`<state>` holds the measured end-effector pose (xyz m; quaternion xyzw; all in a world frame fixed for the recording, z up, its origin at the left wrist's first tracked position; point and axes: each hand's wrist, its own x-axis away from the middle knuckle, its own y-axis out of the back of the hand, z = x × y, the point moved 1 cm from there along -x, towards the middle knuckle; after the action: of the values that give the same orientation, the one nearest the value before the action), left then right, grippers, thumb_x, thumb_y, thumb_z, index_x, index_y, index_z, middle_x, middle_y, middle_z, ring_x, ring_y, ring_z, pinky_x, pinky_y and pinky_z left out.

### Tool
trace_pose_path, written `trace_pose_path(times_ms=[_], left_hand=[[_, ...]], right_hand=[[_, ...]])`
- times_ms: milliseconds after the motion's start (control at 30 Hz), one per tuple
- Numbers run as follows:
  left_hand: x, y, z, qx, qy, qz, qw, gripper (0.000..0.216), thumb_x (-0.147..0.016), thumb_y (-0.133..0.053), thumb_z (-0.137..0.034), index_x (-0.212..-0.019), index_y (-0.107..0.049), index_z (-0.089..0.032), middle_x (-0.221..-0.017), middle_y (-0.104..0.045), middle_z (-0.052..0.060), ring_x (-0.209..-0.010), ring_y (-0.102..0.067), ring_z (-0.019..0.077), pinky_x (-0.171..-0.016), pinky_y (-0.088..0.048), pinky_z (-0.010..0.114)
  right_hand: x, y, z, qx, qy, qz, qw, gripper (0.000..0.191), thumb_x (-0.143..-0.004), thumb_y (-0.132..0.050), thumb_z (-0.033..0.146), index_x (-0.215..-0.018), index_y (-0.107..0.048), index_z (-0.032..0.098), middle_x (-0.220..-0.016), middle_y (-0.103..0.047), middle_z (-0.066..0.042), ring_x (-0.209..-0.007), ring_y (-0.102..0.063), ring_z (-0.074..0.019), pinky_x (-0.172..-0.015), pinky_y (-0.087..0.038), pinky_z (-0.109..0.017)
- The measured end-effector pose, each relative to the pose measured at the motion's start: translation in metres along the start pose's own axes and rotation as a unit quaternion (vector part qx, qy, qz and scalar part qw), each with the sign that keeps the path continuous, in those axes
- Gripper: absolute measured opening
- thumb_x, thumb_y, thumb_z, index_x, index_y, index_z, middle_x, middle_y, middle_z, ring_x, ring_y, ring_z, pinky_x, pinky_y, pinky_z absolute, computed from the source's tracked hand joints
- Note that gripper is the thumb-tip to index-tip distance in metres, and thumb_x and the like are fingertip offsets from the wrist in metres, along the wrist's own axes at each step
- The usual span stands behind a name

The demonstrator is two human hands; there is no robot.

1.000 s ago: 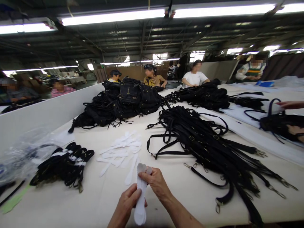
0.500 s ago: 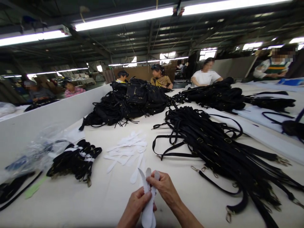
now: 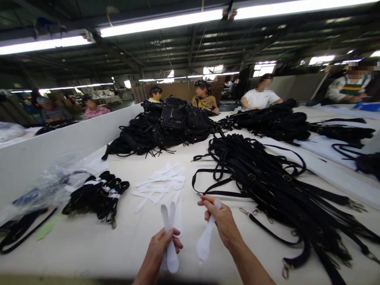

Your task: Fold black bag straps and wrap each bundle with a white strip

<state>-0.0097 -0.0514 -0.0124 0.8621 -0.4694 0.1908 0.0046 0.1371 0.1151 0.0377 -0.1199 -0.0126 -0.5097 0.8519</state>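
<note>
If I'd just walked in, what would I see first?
Probably the big heap of black bags farther back on the table, and the long pile of black straps on the right. Front and centre, the left hand holds white strips and the right hand holds another strip. More scattered strips lie just beyond the left hand.

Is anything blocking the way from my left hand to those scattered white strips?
Nothing visible stands between your left hand and the scattered white strips; the long black straps lie off to their right.
</note>
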Motion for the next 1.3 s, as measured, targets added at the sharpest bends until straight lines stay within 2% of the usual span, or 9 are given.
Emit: trace_pose_path(times_ms=[100, 233, 367, 500, 667, 833, 933, 1100, 1300], left_hand=[[0.002, -0.009, 0.002, -0.018, 0.012, 0.034, 0.999, 0.058, -0.066, -0.068, -0.069, -0.085, -0.067, -0.015, -0.063, -0.072, 0.005, -0.054, -0.060, 0.0167, -0.054, -0.044, 0.028], [0.006, -0.018, 0.003, -0.038, 0.032, 0.074, 0.996, 0.057, -0.064, -0.068, -0.070, -0.083, -0.068, -0.016, -0.061, -0.071, 0.004, -0.053, -0.061, 0.0170, -0.054, -0.046, 0.029], [0.007, -0.016, 0.006, -0.039, 0.039, 0.080, 0.995, 0.064, -0.063, -0.067, -0.073, -0.092, -0.069, -0.016, -0.069, -0.075, 0.006, -0.058, -0.064, 0.0197, -0.057, -0.049, 0.031], [-0.001, -0.005, 0.016, -0.006, 0.046, 0.052, 0.998, 0.071, -0.063, -0.067, -0.073, -0.104, -0.068, -0.015, -0.086, -0.077, 0.011, -0.073, -0.069, 0.0229, -0.068, -0.051, 0.033], [-0.008, 0.005, 0.025, -0.039, 0.051, 0.028, 0.998, 0.067, -0.061, -0.068, -0.073, -0.097, -0.069, -0.016, -0.072, -0.067, 0.001, -0.067, -0.062, 0.0185, -0.064, -0.043, 0.029], [-0.007, 0.002, 0.022, -0.101, 0.033, 0.070, 0.992, 0.065, -0.066, -0.062, -0.073, -0.094, -0.070, -0.016, -0.074, -0.069, 0.004, -0.061, -0.056, 0.0163, -0.061, -0.040, 0.029], [-0.009, 0.006, 0.020, -0.079, 0.034, 0.057, 0.995, 0.066, -0.065, -0.062, -0.075, -0.094, -0.069, -0.016, -0.074, -0.071, 0.006, -0.063, -0.059, 0.0185, -0.062, -0.042, 0.031], [-0.010, 0.013, 0.019, -0.051, 0.015, 0.052, 0.997, 0.066, -0.064, -0.062, -0.076, -0.091, -0.066, -0.015, -0.067, -0.071, 0.007, -0.062, -0.060, 0.0197, -0.063, -0.044, 0.033], [0.000, -0.003, 0.020, -0.099, 0.039, 0.183, 0.977, 0.063, -0.071, -0.058, -0.074, -0.093, -0.065, -0.016, -0.068, -0.071, 0.005, -0.061, -0.060, 0.0179, -0.063, -0.042, 0.030]], right_hand=[[0.008, -0.020, -0.009, 0.013, -0.034, 0.104, 0.994, 0.043, -0.072, -0.074, 0.048, -0.102, -0.072, 0.017, -0.092, -0.074, -0.005, -0.047, -0.049, -0.0075, -0.049, -0.035, -0.026], [0.017, -0.042, -0.023, 0.028, -0.054, 0.207, 0.977, 0.039, -0.079, -0.068, 0.051, -0.093, -0.070, 0.015, -0.053, -0.060, 0.004, -0.042, -0.048, -0.0088, -0.046, -0.032, -0.023], [0.019, -0.043, -0.023, 0.031, -0.056, 0.171, 0.983, 0.032, -0.076, -0.070, 0.047, -0.078, -0.067, 0.015, -0.044, -0.054, 0.005, -0.039, -0.043, -0.0075, -0.045, -0.030, -0.022], [0.015, -0.032, -0.015, 0.018, -0.041, 0.120, 0.992, 0.032, -0.077, -0.070, 0.044, -0.077, -0.069, 0.013, -0.044, -0.050, 0.006, -0.041, -0.040, -0.0062, -0.044, -0.027, -0.022], [0.010, -0.018, -0.011, -0.037, -0.037, 0.098, 0.994, 0.029, -0.070, -0.076, 0.035, -0.085, -0.063, 0.014, -0.062, -0.063, 0.002, -0.042, -0.038, -0.0038, -0.042, -0.024, -0.020], [0.015, -0.024, -0.012, 0.010, -0.085, 0.151, 0.985, 0.034, -0.066, -0.075, 0.031, -0.092, -0.063, 0.014, -0.050, -0.058, 0.005, -0.036, -0.039, -0.0055, -0.038, -0.023, -0.020], [0.014, -0.021, -0.006, -0.026, -0.068, 0.145, 0.987, 0.031, -0.069, -0.074, 0.034, -0.090, -0.063, 0.014, -0.048, -0.053, 0.007, -0.035, -0.034, -0.0037, -0.037, -0.018, -0.020], [0.007, -0.010, -0.003, 0.009, -0.038, 0.128, 0.991, 0.030, -0.073, -0.073, 0.042, -0.077, -0.061, 0.014, -0.059, -0.064, 0.001, -0.038, -0.040, -0.0034, -0.038, -0.023, -0.019], [0.016, -0.027, -0.016, 0.073, -0.092, 0.245, 0.962, 0.041, -0.070, -0.074, 0.043, -0.098, -0.067, 0.013, -0.055, -0.064, 0.003, -0.035, -0.043, -0.0056, -0.035, -0.028, -0.019]])
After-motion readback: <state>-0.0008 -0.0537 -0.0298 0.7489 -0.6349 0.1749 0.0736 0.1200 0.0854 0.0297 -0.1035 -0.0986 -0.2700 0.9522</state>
